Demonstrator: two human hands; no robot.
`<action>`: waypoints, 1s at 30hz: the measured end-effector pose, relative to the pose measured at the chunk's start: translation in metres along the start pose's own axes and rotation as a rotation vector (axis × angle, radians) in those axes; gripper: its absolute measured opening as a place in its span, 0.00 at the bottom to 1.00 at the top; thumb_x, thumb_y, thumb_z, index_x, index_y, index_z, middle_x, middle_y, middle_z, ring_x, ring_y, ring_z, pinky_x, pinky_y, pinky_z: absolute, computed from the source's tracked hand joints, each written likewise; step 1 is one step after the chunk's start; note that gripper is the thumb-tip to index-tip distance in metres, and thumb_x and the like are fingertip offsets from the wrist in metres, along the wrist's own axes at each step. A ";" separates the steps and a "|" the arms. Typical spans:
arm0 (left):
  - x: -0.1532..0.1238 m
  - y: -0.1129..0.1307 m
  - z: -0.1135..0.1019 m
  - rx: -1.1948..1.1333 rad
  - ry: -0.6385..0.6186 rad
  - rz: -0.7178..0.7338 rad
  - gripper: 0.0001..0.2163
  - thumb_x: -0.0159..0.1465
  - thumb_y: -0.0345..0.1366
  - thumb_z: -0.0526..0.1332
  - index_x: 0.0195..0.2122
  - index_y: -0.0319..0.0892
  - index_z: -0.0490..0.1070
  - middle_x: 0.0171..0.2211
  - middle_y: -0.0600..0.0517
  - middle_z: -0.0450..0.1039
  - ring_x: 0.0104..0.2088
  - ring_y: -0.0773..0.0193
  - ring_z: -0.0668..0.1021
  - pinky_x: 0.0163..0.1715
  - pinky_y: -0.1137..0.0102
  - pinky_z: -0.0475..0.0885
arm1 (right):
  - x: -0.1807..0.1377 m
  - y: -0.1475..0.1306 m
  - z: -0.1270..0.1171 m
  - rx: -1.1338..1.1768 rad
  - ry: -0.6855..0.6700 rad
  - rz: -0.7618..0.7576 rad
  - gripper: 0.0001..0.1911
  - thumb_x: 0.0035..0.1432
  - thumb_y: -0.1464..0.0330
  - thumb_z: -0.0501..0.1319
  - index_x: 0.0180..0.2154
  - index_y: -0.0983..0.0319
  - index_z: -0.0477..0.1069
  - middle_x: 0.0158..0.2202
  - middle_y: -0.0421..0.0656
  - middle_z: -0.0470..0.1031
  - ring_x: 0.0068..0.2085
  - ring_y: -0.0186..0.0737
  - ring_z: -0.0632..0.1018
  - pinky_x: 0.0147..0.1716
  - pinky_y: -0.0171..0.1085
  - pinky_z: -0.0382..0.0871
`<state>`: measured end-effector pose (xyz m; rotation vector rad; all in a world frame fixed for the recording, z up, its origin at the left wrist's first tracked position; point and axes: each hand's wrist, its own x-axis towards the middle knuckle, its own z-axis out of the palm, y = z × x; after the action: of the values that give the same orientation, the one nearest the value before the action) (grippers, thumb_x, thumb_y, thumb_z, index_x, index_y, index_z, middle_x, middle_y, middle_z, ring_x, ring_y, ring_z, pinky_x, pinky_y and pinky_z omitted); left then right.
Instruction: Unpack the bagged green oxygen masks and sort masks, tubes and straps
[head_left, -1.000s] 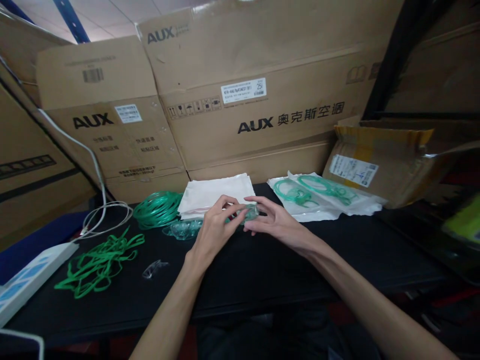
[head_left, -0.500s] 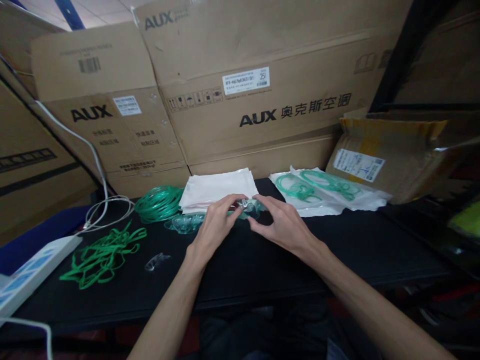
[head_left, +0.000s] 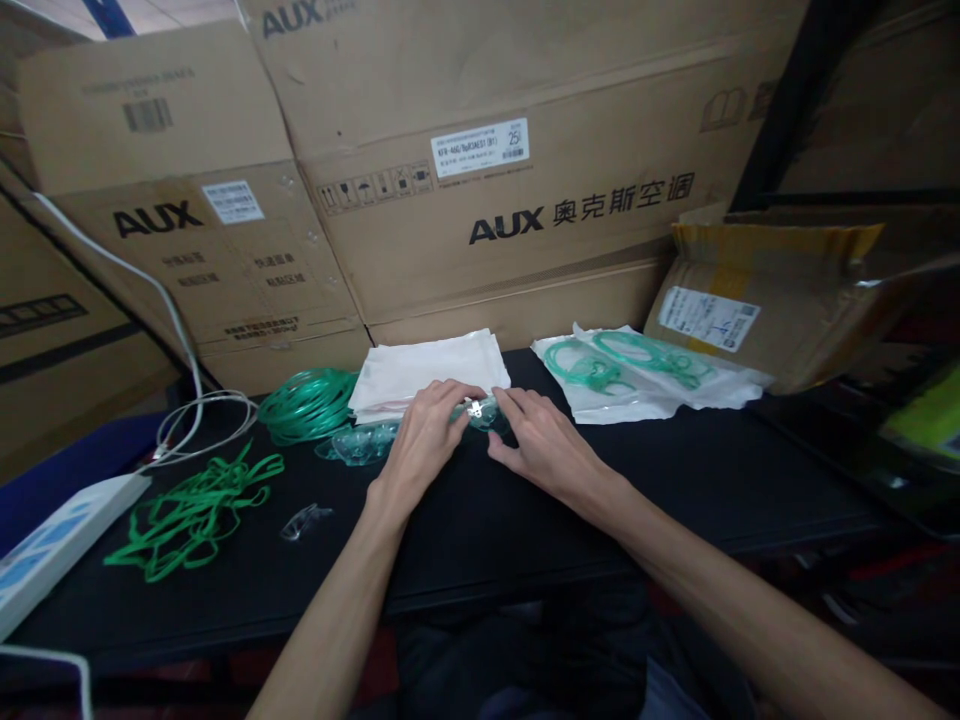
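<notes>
Between my two hands is a clear green plastic face mask with a shiny metal nose clip. The fingers and thumb of my left hand pinch its left side near the clip. My right hand grips the right side, its index finger along the top edge and its thumb below. Both hands hide part of the mask. More clear green masks lie just left of my left hand. Right behind my hands is a stack of white bags.
Coiled green tubing, tangled green straps and a small clear plastic piece lie on the left. A white power strip sits at the left edge. Bagged tubing sets lie right, before an open carton. Large cardboard boxes stand behind.
The view has shifted slightly, so everything sits a little further left. The metal nose clip now shows more plainly between my fingers. Both hands keep hold of the mask.
</notes>
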<state>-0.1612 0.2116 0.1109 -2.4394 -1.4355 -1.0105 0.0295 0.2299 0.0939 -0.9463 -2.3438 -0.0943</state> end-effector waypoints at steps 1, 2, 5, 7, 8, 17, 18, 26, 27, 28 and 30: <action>0.000 0.000 0.001 -0.015 0.005 -0.015 0.13 0.66 0.23 0.60 0.48 0.44 0.75 0.46 0.49 0.79 0.47 0.56 0.79 0.50 0.60 0.72 | 0.000 0.000 0.001 0.004 -0.001 0.008 0.23 0.63 0.71 0.60 0.58 0.71 0.66 0.50 0.61 0.76 0.50 0.61 0.77 0.49 0.56 0.74; 0.000 0.001 0.001 -0.033 0.011 -0.031 0.14 0.66 0.23 0.59 0.49 0.45 0.75 0.47 0.49 0.79 0.47 0.57 0.79 0.50 0.61 0.73 | 0.001 0.000 0.002 0.009 -0.002 0.014 0.22 0.64 0.71 0.59 0.58 0.71 0.66 0.50 0.60 0.76 0.50 0.61 0.77 0.49 0.55 0.74; 0.001 0.002 0.002 -0.085 0.023 -0.072 0.13 0.67 0.24 0.58 0.48 0.44 0.76 0.46 0.49 0.79 0.47 0.58 0.80 0.49 0.63 0.74 | 0.001 0.000 0.006 0.024 -0.005 0.031 0.19 0.65 0.70 0.59 0.56 0.69 0.67 0.50 0.60 0.76 0.50 0.59 0.77 0.48 0.53 0.74; 0.002 0.002 0.001 -0.114 0.033 -0.089 0.12 0.67 0.25 0.58 0.46 0.44 0.78 0.45 0.49 0.80 0.47 0.59 0.81 0.49 0.64 0.75 | 0.002 0.000 0.009 0.033 -0.002 0.039 0.18 0.65 0.71 0.60 0.55 0.69 0.67 0.49 0.60 0.76 0.50 0.59 0.78 0.48 0.53 0.75; 0.003 0.002 0.000 -0.127 0.039 -0.100 0.12 0.67 0.25 0.59 0.46 0.43 0.78 0.45 0.49 0.80 0.46 0.59 0.81 0.49 0.64 0.75 | 0.002 0.000 0.010 0.038 0.000 0.043 0.18 0.65 0.71 0.60 0.55 0.68 0.67 0.49 0.60 0.76 0.50 0.59 0.78 0.48 0.52 0.75; 0.003 0.011 -0.015 -0.170 -0.011 -0.175 0.12 0.65 0.29 0.61 0.47 0.44 0.80 0.47 0.50 0.83 0.49 0.57 0.82 0.55 0.59 0.74 | 0.001 0.000 0.009 0.084 0.037 0.058 0.19 0.65 0.70 0.60 0.56 0.68 0.67 0.51 0.60 0.76 0.53 0.60 0.77 0.49 0.54 0.75; 0.002 0.012 -0.016 -0.175 -0.012 -0.158 0.12 0.65 0.31 0.63 0.49 0.45 0.80 0.48 0.50 0.82 0.49 0.56 0.81 0.56 0.59 0.73 | 0.001 0.000 0.008 0.093 0.052 0.059 0.20 0.65 0.70 0.60 0.57 0.68 0.67 0.52 0.60 0.76 0.54 0.60 0.77 0.50 0.54 0.75; -0.002 0.015 -0.024 -0.308 0.058 -0.144 0.13 0.66 0.40 0.67 0.51 0.46 0.79 0.48 0.50 0.83 0.45 0.58 0.82 0.52 0.63 0.75 | -0.005 0.001 -0.004 0.230 0.238 0.002 0.25 0.64 0.68 0.61 0.62 0.63 0.66 0.56 0.57 0.74 0.56 0.58 0.76 0.53 0.56 0.72; -0.003 0.016 -0.026 -0.331 0.072 -0.141 0.14 0.65 0.41 0.68 0.50 0.45 0.80 0.47 0.50 0.83 0.44 0.58 0.83 0.51 0.64 0.76 | -0.006 0.000 -0.006 0.254 0.249 -0.006 0.24 0.64 0.68 0.61 0.61 0.62 0.67 0.56 0.56 0.75 0.55 0.57 0.76 0.53 0.56 0.72; -0.003 0.017 -0.027 -0.356 0.078 -0.134 0.14 0.64 0.41 0.68 0.50 0.44 0.80 0.46 0.49 0.83 0.43 0.58 0.82 0.50 0.64 0.76 | -0.007 -0.002 -0.009 0.294 0.260 -0.009 0.24 0.63 0.68 0.61 0.60 0.61 0.67 0.54 0.55 0.75 0.54 0.56 0.77 0.53 0.55 0.72; -0.004 0.020 -0.029 -0.405 0.060 -0.121 0.13 0.65 0.42 0.67 0.49 0.44 0.80 0.44 0.49 0.83 0.41 0.59 0.82 0.47 0.65 0.76 | -0.011 -0.009 -0.013 0.421 0.280 0.010 0.22 0.63 0.68 0.61 0.59 0.60 0.69 0.52 0.52 0.77 0.51 0.53 0.78 0.52 0.52 0.73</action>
<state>-0.1606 0.1852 0.1349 -2.5783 -1.4958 -1.5205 0.0365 0.2129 0.1000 -0.6850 -1.9912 0.2473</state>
